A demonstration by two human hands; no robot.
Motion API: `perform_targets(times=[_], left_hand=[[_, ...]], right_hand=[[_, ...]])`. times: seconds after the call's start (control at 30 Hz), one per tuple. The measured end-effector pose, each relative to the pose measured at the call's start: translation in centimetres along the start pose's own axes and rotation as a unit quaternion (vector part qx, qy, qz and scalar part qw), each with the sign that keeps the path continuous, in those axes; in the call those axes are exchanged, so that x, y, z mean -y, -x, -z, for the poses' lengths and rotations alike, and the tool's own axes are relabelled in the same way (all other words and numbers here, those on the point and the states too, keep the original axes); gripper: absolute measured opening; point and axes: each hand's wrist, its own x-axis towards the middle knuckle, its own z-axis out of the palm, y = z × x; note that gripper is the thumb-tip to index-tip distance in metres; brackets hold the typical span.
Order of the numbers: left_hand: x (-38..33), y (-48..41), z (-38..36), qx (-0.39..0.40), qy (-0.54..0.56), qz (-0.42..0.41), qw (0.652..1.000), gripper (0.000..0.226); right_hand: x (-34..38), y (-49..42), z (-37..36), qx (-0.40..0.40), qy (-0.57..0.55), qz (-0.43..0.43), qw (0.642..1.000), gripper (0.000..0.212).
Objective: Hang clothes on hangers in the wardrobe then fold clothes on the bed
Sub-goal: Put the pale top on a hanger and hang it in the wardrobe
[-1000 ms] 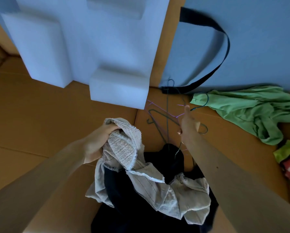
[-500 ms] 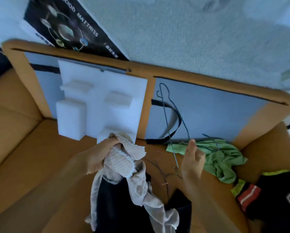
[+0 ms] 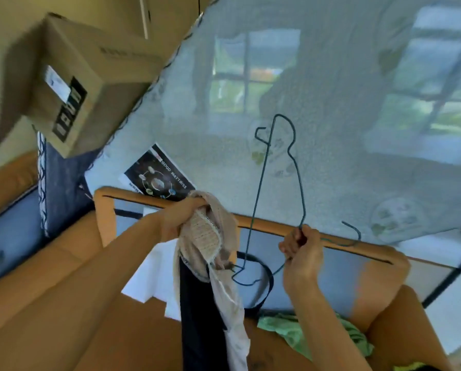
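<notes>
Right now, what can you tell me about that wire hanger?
The hanger is thin dark green wire, one bent loop with small notches at both ends and a hook. It stands nearly upright. The right hand pinches its neck with curled fingers; the hook pokes out rightwards. Its bottom corner lies by the beige garment; whether they touch is unclear.
</notes>
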Motion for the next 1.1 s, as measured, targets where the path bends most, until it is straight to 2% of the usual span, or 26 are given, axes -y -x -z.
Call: perform_targets(times=[0.13,0.23,0.37,0.5,0.77,0.9,1.1], left_hand=[[-7.9,3.7,-0.9,-0.003,-0.02,-0.061,0.998,0.034],[-12.5,6.1,-1.5,-0.009,-0.056,-0.093,0.994,0.024],[-17.1,8.8,-1.9,0.01,-0.076,-0.133,0.988,0.023],[-20.5,11.0,-2.1,0.035,-0.107,-0.166,0.98,0.026],[-23.2,12.2,-1.9,-0.014,-0.012,-0.211,0.977,0.022],[-24.4,12.4,-1.5,-0.02,0.045,-0.228,0.972,0.015],[-25.2,12.9,-1.4,-0.023,0.064,-0.247,0.967,0.017]], right_hand=[[6.7,0.8,-4.6,0.062,-0.075,0.014,0.995,0.037],[11.4,1.2,-7.3,0.114,-0.127,0.029,0.985,0.036],[16.7,1.7,-10.2,0.179,-0.16,0.048,0.97,0.028],[19.8,2.7,-12.8,0.233,-0.172,0.058,0.955,0.032],[17.3,3.3,-12.3,0.261,-0.149,0.01,0.954,0.037],[14.2,3.1,-11.5,0.286,-0.099,0.0,0.953,0.036],[11.1,1.9,-10.1,0.297,0.018,0.098,0.95,0.037]])
